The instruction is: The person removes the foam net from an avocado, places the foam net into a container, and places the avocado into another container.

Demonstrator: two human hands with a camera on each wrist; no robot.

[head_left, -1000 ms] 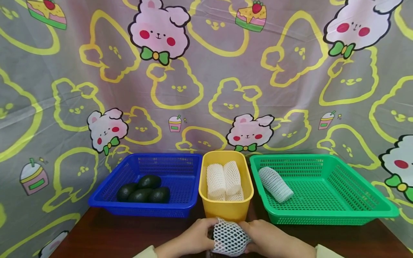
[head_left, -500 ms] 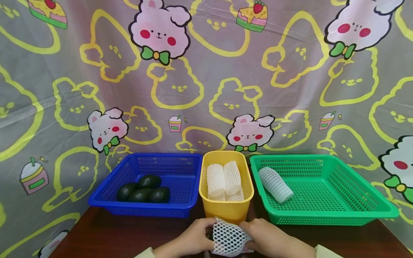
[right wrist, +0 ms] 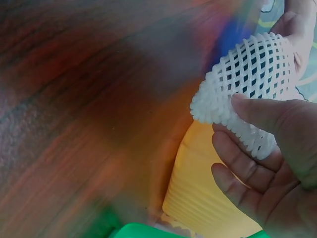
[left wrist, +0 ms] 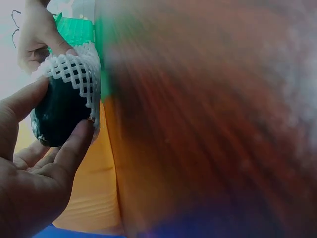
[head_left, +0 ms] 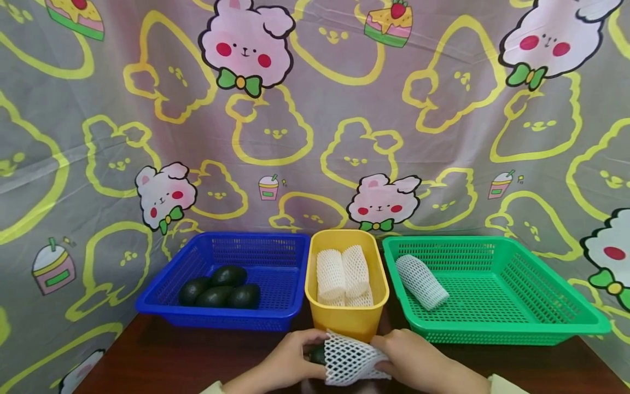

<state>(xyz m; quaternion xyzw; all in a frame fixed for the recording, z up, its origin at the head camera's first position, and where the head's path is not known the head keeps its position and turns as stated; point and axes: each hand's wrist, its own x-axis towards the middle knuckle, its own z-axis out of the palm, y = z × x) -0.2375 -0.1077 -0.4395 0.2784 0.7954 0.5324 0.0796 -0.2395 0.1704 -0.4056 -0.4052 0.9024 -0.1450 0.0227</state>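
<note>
A dark green avocado (left wrist: 60, 111) sits partly inside a white foam net sleeve (head_left: 348, 358), its stem end bare toward my left hand. My left hand (head_left: 289, 358) holds the avocado at that end, thumb and fingers spread around it and the sleeve's mouth. On the other side, my right hand (head_left: 415, 358) pinches the sleeve's far end between thumb and fingers. In the right wrist view the net (right wrist: 257, 67) stretches over the fruit and tapers to a loose, bunched end by the thumb.
Behind the hands stands a yellow bin (head_left: 344, 320) with several foam net sleeves (head_left: 331, 273). At left, a blue basket (head_left: 216, 312) holds several avocados (head_left: 216, 297). A green basket (head_left: 507, 331) at right contains one netted piece (head_left: 421, 282). A patterned cloth (head_left: 315, 109) hangs behind.
The sleeve's far end has been drawn out to the right by my right hand. More of the avocado's bare dark end shows beside my left hand.
</note>
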